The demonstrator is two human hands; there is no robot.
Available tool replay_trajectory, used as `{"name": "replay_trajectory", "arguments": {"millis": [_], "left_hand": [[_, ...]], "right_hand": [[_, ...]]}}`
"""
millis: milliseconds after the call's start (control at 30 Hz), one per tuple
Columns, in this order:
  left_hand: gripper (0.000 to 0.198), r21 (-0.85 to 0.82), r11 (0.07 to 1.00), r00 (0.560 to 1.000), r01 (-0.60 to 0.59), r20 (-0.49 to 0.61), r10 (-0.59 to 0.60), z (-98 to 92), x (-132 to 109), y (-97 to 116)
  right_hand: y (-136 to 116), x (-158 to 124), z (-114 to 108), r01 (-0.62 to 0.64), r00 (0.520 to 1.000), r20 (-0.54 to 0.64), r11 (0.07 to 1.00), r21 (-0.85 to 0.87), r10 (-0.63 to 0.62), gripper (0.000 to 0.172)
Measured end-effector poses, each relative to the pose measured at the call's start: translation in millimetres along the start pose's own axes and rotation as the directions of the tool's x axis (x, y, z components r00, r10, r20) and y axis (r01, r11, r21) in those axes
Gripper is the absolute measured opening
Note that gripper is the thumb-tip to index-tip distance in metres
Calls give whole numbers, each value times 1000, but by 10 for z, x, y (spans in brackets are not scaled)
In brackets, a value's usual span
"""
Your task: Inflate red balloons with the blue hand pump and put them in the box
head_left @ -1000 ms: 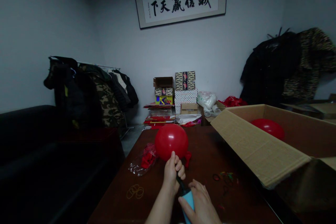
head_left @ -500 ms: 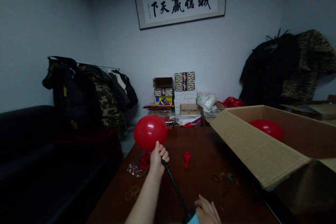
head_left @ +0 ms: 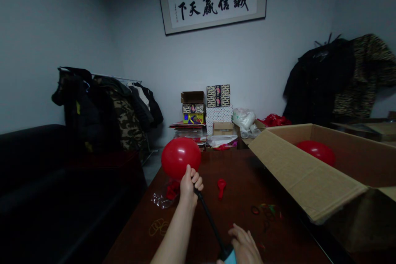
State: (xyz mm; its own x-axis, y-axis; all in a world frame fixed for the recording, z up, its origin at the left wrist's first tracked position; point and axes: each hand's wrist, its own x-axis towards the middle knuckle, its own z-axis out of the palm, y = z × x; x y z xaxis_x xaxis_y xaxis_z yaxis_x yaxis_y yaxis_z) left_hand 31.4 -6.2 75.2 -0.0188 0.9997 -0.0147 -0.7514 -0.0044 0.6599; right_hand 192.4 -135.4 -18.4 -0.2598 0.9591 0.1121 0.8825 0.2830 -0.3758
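My left hand [head_left: 190, 181] is closed round the neck of a round red balloon [head_left: 181, 158] where it meets the black rod [head_left: 210, 222] of a hand pump. That balloon stands inflated above my fist. At the bottom edge my right hand [head_left: 244, 245] grips the pump's light blue body [head_left: 230, 258], which is mostly cut off by the frame. A flat, uninflated red balloon [head_left: 221, 185] lies on the dark wooden table [head_left: 235, 181] just right of my left hand.
A large open cardboard box [head_left: 306, 177] on the right holds another inflated red balloon [head_left: 317, 151]. A clear bag of red balloons [head_left: 168, 194], tan rubber bands [head_left: 158, 227] and coloured bands [head_left: 266, 210] lie on the table. Stacked boxes [head_left: 216, 107] stand behind; a black sofa [head_left: 46, 181] lies left.
The pump has been drawn out: my left hand and the balloon moved up and left, away from my right hand, then shifted slightly right. The flat balloon behind came into view.
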Motion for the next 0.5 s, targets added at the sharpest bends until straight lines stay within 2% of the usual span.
{"name": "replay_trajectory", "arguments": {"millis": [167,300,500], "left_hand": [[48,5,998,998,57,8,-57,55,-117,-174],[50,0,995,995,99,18,-99,81,-253,-413],[51,52,984,985,168,20,-170,88,-366,-633]], "right_hand": [[-9,35,-125,8,1000,3,997,79,-8,53],[-19,72,-265,29,999,41,989,145,-35,62],[-108,189,-369,5,997,-76,971,239,14,55]]}}
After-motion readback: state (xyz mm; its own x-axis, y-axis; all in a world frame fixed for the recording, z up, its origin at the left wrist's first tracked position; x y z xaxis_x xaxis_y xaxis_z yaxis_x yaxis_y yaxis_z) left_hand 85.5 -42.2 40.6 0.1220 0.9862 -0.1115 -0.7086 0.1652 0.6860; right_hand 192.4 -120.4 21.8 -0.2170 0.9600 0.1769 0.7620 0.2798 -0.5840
